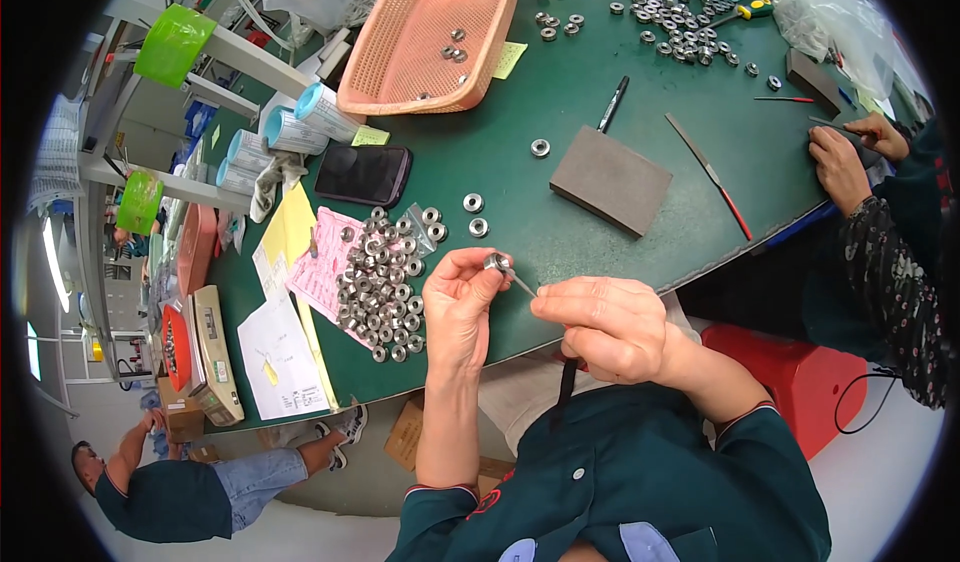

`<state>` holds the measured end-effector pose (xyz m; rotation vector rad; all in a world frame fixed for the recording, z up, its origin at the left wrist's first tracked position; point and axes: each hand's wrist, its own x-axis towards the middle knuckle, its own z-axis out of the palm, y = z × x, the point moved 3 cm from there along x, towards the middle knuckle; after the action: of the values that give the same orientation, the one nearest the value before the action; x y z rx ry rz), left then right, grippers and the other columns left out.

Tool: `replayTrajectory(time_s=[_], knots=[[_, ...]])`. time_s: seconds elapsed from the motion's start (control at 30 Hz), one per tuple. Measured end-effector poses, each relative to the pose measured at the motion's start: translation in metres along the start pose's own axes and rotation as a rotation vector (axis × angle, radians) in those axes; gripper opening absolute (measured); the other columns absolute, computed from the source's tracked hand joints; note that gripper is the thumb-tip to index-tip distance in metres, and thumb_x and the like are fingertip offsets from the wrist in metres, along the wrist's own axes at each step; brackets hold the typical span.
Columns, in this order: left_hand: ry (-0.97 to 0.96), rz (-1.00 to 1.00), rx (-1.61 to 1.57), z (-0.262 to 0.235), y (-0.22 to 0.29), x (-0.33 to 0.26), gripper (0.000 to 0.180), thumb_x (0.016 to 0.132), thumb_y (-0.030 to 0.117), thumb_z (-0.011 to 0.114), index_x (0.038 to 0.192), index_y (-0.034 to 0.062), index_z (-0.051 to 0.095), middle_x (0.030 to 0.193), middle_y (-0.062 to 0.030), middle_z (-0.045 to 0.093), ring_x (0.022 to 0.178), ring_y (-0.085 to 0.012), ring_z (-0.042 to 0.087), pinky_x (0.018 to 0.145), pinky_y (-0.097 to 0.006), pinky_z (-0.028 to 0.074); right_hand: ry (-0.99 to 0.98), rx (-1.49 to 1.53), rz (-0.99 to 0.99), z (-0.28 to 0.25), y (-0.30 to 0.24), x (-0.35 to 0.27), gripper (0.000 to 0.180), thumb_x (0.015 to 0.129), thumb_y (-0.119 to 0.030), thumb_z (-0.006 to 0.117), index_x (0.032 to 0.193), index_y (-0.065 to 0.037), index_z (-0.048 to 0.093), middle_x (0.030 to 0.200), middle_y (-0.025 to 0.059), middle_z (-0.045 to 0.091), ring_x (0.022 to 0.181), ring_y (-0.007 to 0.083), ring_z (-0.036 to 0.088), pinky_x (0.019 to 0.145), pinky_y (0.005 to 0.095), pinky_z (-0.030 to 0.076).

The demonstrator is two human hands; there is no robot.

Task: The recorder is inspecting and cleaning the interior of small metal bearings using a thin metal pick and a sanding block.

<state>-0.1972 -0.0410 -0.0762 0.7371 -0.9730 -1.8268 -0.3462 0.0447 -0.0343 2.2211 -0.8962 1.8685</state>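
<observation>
Between its thumb and fingers, my left hand pinches a small shiny metal ring. My right hand is closed around a thin, rod-like metal tool, whose tip meets the ring or sits right beside it; the tool's grip is hidden in my fingers. Left of my left hand, a heap of similar metal rings covers part of a pink sheet. Two loose rings lie just beyond my hands, and another single ring is farther off.
Beyond my hands are a grey-brown block, a black pen and a red-handled file. A peach basket, phone and papers lie leftward. At the right, a co-worker's hands work near more scattered rings.
</observation>
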Motion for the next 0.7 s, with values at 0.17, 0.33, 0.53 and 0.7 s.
replayTrajectory(time_s=[0.17, 0.33, 0.53, 0.7], knots=[[0.044, 0.167, 0.105, 0.006, 0.002, -0.002, 0.023, 0.074, -0.005, 0.067, 0.096, -0.0027, 0.058, 0.090, -0.0131, 0.064, 0.079, -0.0148, 0.063, 0.074, -0.025, 0.051, 0.024, -0.058, -0.048, 0.006, -0.003, -0.002, 0.018, 0.053, -0.001, 0.062, 0.057, 0.000, 0.045, 0.087, 0.0192, 0.062, 0.075, 0.0299, 0.064, 0.060, 0.0348, 0.056], [0.016, 0.162, 0.159, 0.006, 0.009, -0.005, 0.022, 0.074, -0.005, 0.067, 0.094, -0.0023, 0.059, 0.089, -0.0129, 0.064, 0.077, -0.0138, 0.062, 0.071, -0.024, 0.052, -0.018, 0.043, 0.107, -0.006, -0.001, -0.001, 0.018, 0.056, 0.003, 0.064, 0.069, -0.001, 0.053, 0.087, 0.0164, 0.062, 0.075, 0.0280, 0.065, 0.063, 0.0335, 0.056], [0.037, 0.106, 0.063, 0.012, 0.008, -0.005, 0.021, 0.074, -0.005, 0.067, 0.093, -0.0024, 0.059, 0.087, -0.0111, 0.064, 0.074, -0.0126, 0.061, 0.071, -0.023, 0.050, 0.121, 0.040, 0.077, -0.007, -0.002, -0.013, 0.014, 0.064, 0.002, 0.064, 0.075, 0.001, 0.056, 0.089, 0.0175, 0.063, 0.078, 0.0286, 0.065, 0.064, 0.0325, 0.056], [0.044, 0.266, 0.207, 0.010, 0.015, -0.003, 0.021, 0.075, -0.005, 0.066, 0.094, -0.0010, 0.058, 0.092, -0.0113, 0.062, 0.079, -0.0137, 0.060, 0.070, -0.024, 0.050, 0.058, 0.109, 0.214, -0.006, -0.004, -0.014, 0.030, 0.070, 0.010, 0.056, 0.096, -0.002, 0.050, 0.097, 0.0194, 0.063, 0.078, 0.0295, 0.066, 0.062, 0.0341, 0.056]])
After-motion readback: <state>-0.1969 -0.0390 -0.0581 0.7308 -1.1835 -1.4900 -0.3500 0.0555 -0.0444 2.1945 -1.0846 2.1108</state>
